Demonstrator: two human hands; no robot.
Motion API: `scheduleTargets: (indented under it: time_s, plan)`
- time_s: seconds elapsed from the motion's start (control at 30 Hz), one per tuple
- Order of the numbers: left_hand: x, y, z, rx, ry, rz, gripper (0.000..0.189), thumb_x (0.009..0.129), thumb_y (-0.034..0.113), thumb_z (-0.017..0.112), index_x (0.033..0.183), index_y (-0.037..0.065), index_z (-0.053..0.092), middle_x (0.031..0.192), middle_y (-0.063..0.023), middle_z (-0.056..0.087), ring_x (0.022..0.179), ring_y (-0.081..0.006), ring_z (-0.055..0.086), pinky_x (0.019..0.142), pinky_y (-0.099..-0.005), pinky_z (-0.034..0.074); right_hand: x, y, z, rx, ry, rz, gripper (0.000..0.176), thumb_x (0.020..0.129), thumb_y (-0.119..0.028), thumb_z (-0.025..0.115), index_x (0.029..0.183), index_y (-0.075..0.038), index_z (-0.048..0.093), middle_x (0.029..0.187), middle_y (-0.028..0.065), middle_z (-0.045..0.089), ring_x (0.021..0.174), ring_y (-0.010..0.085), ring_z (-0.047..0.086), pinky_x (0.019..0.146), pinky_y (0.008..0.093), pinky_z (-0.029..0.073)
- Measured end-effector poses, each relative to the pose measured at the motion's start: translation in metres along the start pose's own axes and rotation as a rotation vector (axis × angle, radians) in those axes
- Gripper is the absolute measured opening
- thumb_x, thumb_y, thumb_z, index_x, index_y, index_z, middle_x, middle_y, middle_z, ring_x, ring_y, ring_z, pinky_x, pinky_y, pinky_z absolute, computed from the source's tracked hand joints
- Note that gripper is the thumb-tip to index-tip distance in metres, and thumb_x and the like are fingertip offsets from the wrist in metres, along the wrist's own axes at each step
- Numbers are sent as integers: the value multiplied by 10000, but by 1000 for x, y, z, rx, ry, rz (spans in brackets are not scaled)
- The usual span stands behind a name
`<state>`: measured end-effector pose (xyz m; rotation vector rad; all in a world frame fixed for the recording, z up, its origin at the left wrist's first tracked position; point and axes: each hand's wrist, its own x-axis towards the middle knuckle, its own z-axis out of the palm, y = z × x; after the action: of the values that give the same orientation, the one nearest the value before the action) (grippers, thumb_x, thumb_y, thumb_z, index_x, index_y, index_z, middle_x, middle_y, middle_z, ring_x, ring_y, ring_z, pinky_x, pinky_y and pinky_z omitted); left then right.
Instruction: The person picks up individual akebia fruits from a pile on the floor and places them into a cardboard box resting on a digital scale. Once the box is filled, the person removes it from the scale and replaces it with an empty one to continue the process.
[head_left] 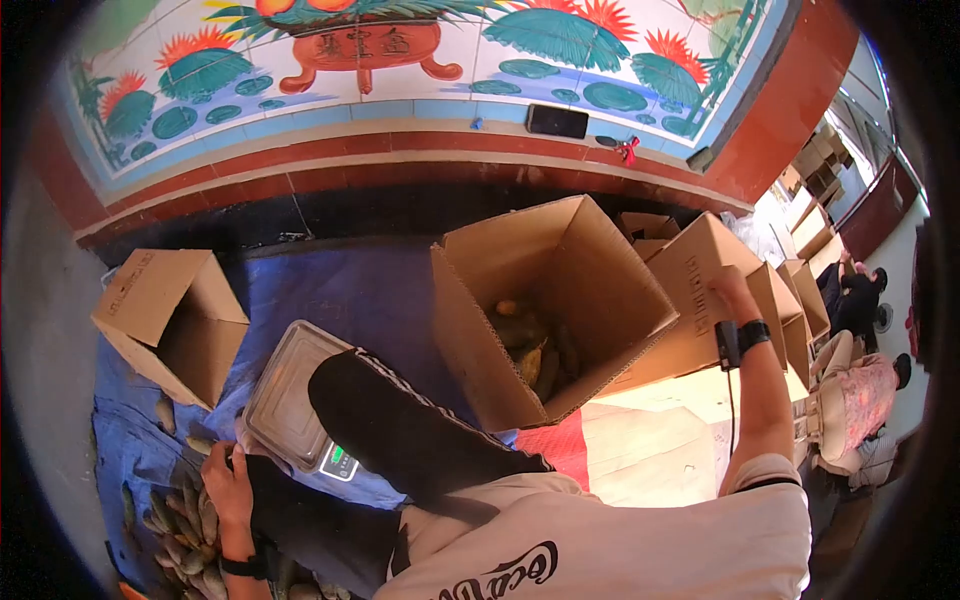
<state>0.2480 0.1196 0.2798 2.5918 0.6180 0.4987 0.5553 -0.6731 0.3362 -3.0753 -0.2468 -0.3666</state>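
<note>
The left hand is resting beside vegetables heaped on a blue sheet; the right hand is leaning against a box. Both grips are staying unclear. Vegetables are likely feeling firm, bruisable, best held mid-body.

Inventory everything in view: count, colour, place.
tarp: one, blue, floor left
scale: one, grey and white, on tarp
open carton: one, brown, centre
produce inside: several, yellowish, open carton's bottom
left carton: one, brown, on tarp
loose produce: many, greenish, lower left
other cartons: several, brown, right
sheet: one, red, below open carton
mural: one, multicoloured, wall top
flat slab: one, black, wall ledge
small item: one, red, ledge
people: two, black and pinkish tops, far right
shirt: one, pale, bottom
legs: two, black trousers, lower centre
left hand: one, black wristband, beside loose produce
right hand: one, black strap, against another carton
</note>
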Motion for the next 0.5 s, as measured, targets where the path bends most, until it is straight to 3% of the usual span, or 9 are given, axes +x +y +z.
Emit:
scheduleTargets:
  time_s: [0.07, 0.13, 0.2, 0.27, 0.33, 0.4, 0.43, 0.47, 0.5]
  plan:
    - [-2, 1, -2, 40, 24, -9, 244, 865, 206, 512, 855, -35, 549, 789, -203, 578, 742, -388, 527, 689, -432, 396, 24, 0, -35, -137, -109, 346, 284, 750, -222, 592, 796, 58, 595, 884, 257, 580, 781, 392, 556, 665, 433, 447]
    - [-3, 0, -2, 131, 24, 51, 215, 844, 196, 531, 849, -16, 568, 787, -186, 592, 763, -376, 531, 735, -426, 384, 28, 49, -56, -438, 119, -144, 259, 742, -193, 590, 766, 65, 578, 739, 219, 565, 705, 362, 541, 604, 439, 439]
    - [-6, 0, 0, 137, 57, 39, 200, 835, 201, 544, 859, 6, 584, 787, -164, 603, 790, -348, 543, 782, -419, 370, 25, -27, -126, 35, 255, 204, 274, 707, -220, 599, 748, 51, 597, 715, 203, 587, 691, 249, 585, 561, 379, 451]
    - [-8, -1, -3, 135, 32, 12, 201, 832, 211, 551, 875, 18, 589, 797, -151, 611, 802, -339, 551, 805, -426, 367, 40, -34, -176, -142, 105, 298, 250, 750, -207, 579, 810, 36, 590, 780, 158, 588, 743, 196, 559, 602, 353, 440]
    - [-9, -2, -2, 159, 57, 59, 211, 830, 223, 555, 882, 22, 591, 809, -151, 613, 816, -336, 554, 827, -436, 366, 18, -104, -220, 103, 273, 233, 247, 794, -175, 576, 857, 63, 557, 781, 155, 573, 696, 172, 519, 614, 327, 433]
    - [-9, -5, 1, 172, 85, 40, 213, 829, 231, 557, 875, 26, 591, 804, -146, 611, 814, -335, 552, 837, -443, 364, 13, -141, -221, 893, 606, -31, 235, 835, -148, 542, 953, 55, 554, 777, 88, 580, 687, 143, 512, 629, 307, 438]
    - [-11, -6, 0, 175, 107, 44, 215, 828, 239, 559, 867, 30, 590, 800, -142, 610, 811, -334, 551, 847, -450, 363, 24, -106, -244, 260, 457, -30, 238, 862, -141, 518, 1019, 35, 553, 836, 51, 588, 733, 139, 517, 664, 291, 438]
    - [-14, -7, -2, 186, 106, 27, 215, 828, 239, 559, 867, 30, 590, 800, -142, 610, 811, -334, 551, 847, -450, 363, 20, -132, -258, 71, 451, 35, 247, 873, -146, 514, 1046, 28, 541, 887, 68, 601, 768, 140, 520, 688, 276, 430]
    - [-15, -5, -2, 184, 109, 40, 213, 826, 244, 561, 858, 36, 590, 795, -138, 608, 810, -334, 550, 849, -455, 363, 14, -156, -261, 201, 494, -34, 254, 882, -158, 514, 1061, 20, 539, 903, 61, 604, 782, 137, 526, 701, 269, 431]
